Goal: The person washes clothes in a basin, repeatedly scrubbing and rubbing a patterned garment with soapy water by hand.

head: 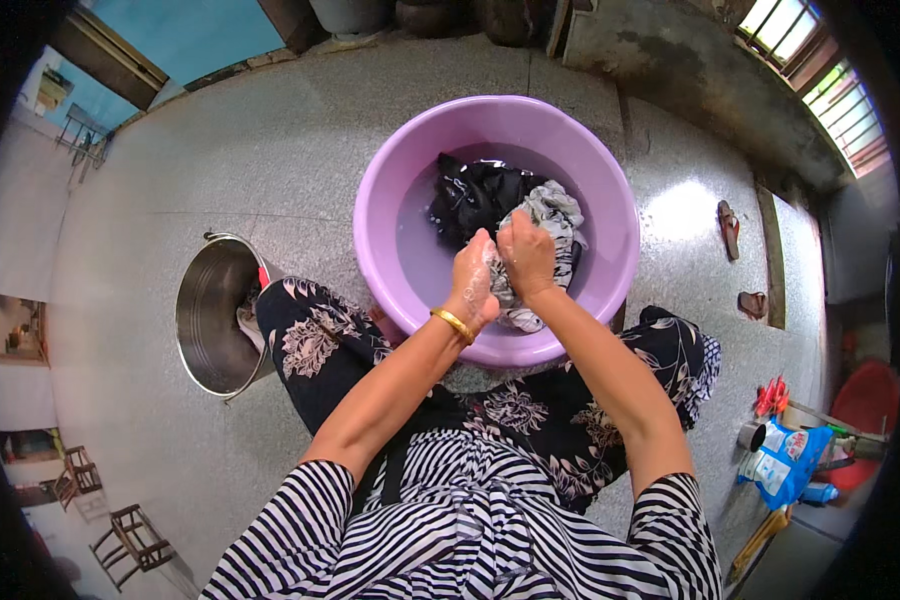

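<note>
A round purple plastic basin point(382, 187) of cloudy water stands on the floor before me. A wet black cloth point(480, 191) lies in the water on its far side. Nearer and to the right is a bunched white-and-black patterned cloth point(555, 210). My right hand point(526, 255) is closed on this patterned cloth. My left hand point(474, 277), with suds on it and a gold-coloured bangle at the wrist, is beside my right hand, its thumb side up. The patterned cloth touches its palm side; whether the fingers grip it cannot be made out.
A metal bucket point(214, 322) with cloth inside stands left of my knee. Brown sandals point(729, 229) lie at the right, near a raised strip. A blue-and-white plastic bag point(787, 461), a metal cup point(751, 436) and a red basin point(862, 420) are at lower right. Small wooden chairs point(139, 536) stand lower left.
</note>
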Available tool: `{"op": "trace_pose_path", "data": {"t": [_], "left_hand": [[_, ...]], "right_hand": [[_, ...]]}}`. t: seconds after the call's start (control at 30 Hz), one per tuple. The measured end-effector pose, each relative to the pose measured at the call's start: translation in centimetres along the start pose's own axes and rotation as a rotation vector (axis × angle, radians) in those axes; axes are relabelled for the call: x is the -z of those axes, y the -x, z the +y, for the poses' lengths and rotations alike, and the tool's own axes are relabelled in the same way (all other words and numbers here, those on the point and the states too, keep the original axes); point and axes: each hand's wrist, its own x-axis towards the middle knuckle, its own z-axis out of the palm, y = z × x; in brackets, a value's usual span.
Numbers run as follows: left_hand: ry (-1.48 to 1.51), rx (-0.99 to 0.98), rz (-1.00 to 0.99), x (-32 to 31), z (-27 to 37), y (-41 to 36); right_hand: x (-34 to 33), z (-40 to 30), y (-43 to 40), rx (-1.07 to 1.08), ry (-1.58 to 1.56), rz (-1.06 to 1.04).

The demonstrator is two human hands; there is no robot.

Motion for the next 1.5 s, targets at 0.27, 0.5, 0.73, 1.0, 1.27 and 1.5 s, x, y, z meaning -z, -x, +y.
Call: {"op": "trace_pose_path", "data": {"t": [0.27, 0.5, 0.73, 1.0, 1.27, 1.5], "left_hand": [[0.048, 0.037, -0.101, -2.3, 2.4, 2.8], [0.162, 0.037, -0.065, 0.2, 0.9, -1.0], [-0.007, 0.047, -0.107, 1.2, -1.1, -2.0], [0.109, 0.14, -0.575, 7.1, 1.9, -6.9], [0.048, 0.158, -0.043, -2.2, 3.1, 1.4], [0.043, -0.223, 0.039, 1.3, 6.1, -2.7]], "right_hand": [[-0.5, -0.7, 1.1, 0.384, 0.2, -0.046], [0.7, -3.1, 2.1, 0.099, -0.202, 0.081], [0.0, 0.8, -0.1, 0.207, 0.05, 0.062], [0.9, -5.1, 3.7, 0.34, -0.297, 0.113], [-0.5, 2.2, -0.6, 0.072, -0.061, 0.118], [3.5, -0.2, -0.5, -0.393, -1.518, -0.261]]}}
